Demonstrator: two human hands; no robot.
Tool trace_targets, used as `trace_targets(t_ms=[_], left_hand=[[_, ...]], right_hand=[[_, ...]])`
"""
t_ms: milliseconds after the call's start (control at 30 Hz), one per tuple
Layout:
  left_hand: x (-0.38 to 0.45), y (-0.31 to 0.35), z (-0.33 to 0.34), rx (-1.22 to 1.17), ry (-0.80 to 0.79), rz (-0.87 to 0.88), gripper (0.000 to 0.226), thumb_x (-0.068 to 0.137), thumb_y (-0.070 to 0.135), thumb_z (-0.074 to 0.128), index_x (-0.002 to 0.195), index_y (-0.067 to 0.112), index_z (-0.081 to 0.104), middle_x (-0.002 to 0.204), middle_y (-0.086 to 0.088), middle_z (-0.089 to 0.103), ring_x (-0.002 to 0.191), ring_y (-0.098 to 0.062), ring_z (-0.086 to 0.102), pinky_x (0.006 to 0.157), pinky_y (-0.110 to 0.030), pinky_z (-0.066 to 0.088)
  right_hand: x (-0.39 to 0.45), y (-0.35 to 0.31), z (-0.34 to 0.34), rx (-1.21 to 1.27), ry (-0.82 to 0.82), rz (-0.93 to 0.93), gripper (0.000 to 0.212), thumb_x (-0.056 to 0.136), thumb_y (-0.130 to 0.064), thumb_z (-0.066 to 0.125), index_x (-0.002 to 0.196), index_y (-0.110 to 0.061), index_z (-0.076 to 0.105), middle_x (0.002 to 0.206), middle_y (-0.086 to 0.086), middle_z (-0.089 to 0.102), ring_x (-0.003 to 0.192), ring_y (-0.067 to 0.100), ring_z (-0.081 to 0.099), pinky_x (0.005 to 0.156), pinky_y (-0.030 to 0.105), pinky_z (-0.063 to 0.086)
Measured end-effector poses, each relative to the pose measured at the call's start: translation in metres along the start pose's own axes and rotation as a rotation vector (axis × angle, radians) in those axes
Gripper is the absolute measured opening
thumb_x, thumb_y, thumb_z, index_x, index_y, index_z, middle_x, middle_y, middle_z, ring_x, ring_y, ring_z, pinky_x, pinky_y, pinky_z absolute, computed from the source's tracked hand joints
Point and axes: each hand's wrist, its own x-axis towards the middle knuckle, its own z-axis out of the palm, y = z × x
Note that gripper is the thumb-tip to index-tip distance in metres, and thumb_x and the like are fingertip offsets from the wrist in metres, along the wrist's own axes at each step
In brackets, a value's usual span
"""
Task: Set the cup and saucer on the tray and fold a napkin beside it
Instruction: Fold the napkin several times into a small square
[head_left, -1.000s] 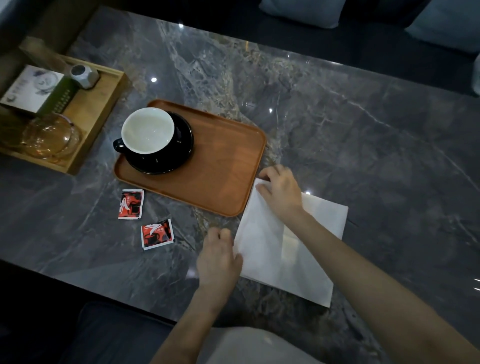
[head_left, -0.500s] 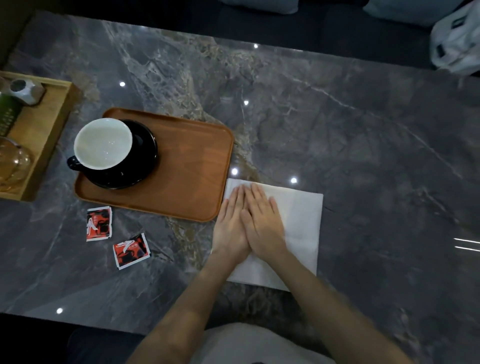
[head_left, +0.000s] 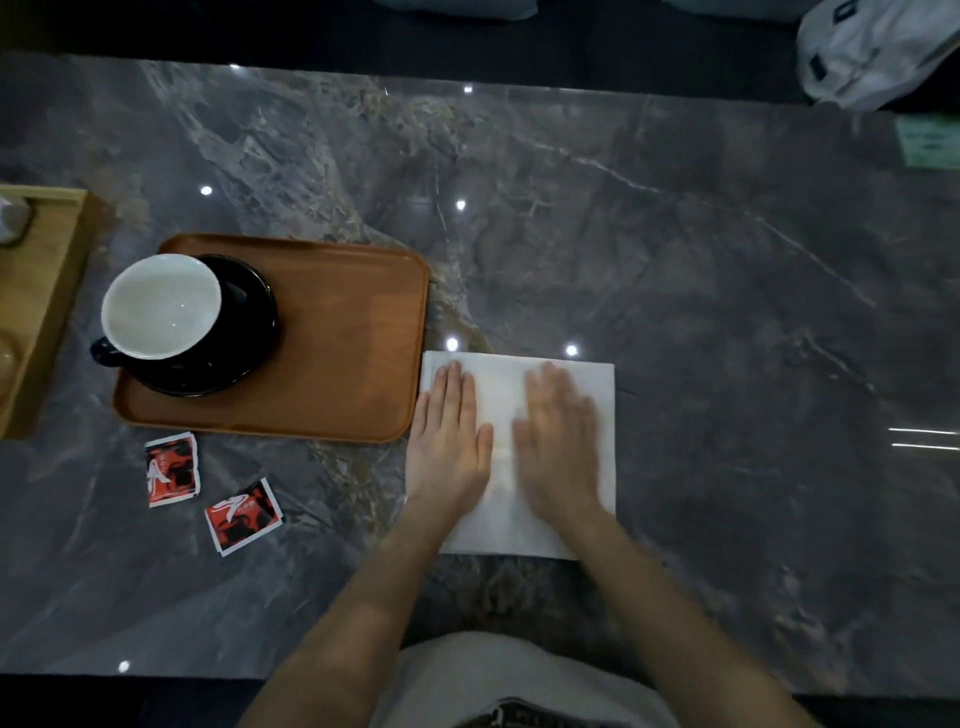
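Red sachets printed, lettering too small to read.

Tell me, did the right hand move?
Yes. The right hand slid right across the napkin, away from the tray and the left hand.

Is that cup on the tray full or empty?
Empty. The cup stands upright on its saucer, and its white inside shows bare down to the bottom.

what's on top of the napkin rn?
Both hands lie flat, palms down, on the white napkin: left hand near the tray-side edge, right hand beside it. Nothing else shows; the parts under the palms are hidden.
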Motion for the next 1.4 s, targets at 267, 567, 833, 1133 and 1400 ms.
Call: trace_targets(t_ms=[267, 567, 833, 1133, 1400], left_hand=[[0.000, -0.001, 0.002, 0.015, 0.040, 0.034, 0.058, 0.091, 0.029, 0.027, 0.137, -0.004, 0.036, 0.145, -0.021, 0.037, 0.134, -0.031, 0.036, 0.110, -0.038, 0.014], [-0.008, 0.012, -0.002, 0.065, 0.006, 0.048, 0.054, 0.091, 0.030, 0.027, 0.136, 0.002, 0.042, 0.144, -0.014, 0.042, 0.134, -0.026, 0.039, 0.111, -0.046, 0.027], [-0.055, 0.046, 0.004, -0.026, -0.237, 0.440, 0.060, 0.092, 0.043, 0.007, 0.147, 0.018, -0.004, 0.151, 0.004, -0.018, 0.135, -0.012, -0.023, 0.109, -0.036, -0.017], [-0.066, -0.041, -0.010, 0.126, -0.196, 0.243, 0.070, 0.095, 0.047, 0.002, 0.137, 0.004, 0.038, 0.144, -0.016, 0.041, 0.132, -0.030, 0.040, 0.102, -0.045, 0.038], [-0.047, -0.015, -0.048, 0.270, -0.313, 0.215, 0.053, 0.098, 0.032, 0.026, 0.141, 0.002, 0.024, 0.152, -0.016, 0.021, 0.140, -0.028, 0.022, 0.109, -0.037, 0.029]], right_hand=[[-0.033, 0.008, 0.016, -0.103, -0.105, -0.063, 0.062, 0.097, -0.042, 0.003, 0.143, -0.011, 0.031, 0.150, 0.006, 0.035, 0.140, 0.019, 0.026, 0.113, 0.041, 0.007], [-0.049, 0.057, 0.009, -0.148, -0.086, 0.192, 0.064, 0.081, -0.052, -0.011, 0.137, -0.021, -0.022, 0.148, -0.006, -0.020, 0.146, 0.013, -0.007, 0.109, 0.036, -0.021], [-0.050, 0.059, 0.013, -0.196, -0.054, 0.174, 0.077, 0.079, -0.054, -0.013, 0.148, -0.021, -0.009, 0.159, -0.003, -0.006, 0.146, 0.012, -0.008, 0.114, 0.038, -0.015], [-0.052, 0.060, 0.011, -0.175, -0.063, 0.178, 0.068, 0.088, -0.051, 0.004, 0.149, -0.020, -0.005, 0.159, -0.004, -0.007, 0.146, 0.013, -0.009, 0.117, 0.040, -0.010], [-0.048, 0.056, 0.004, -0.184, -0.059, 0.120, 0.082, 0.079, -0.051, -0.006, 0.149, -0.011, 0.008, 0.159, 0.006, 0.005, 0.146, 0.019, -0.001, 0.114, 0.035, -0.014]])
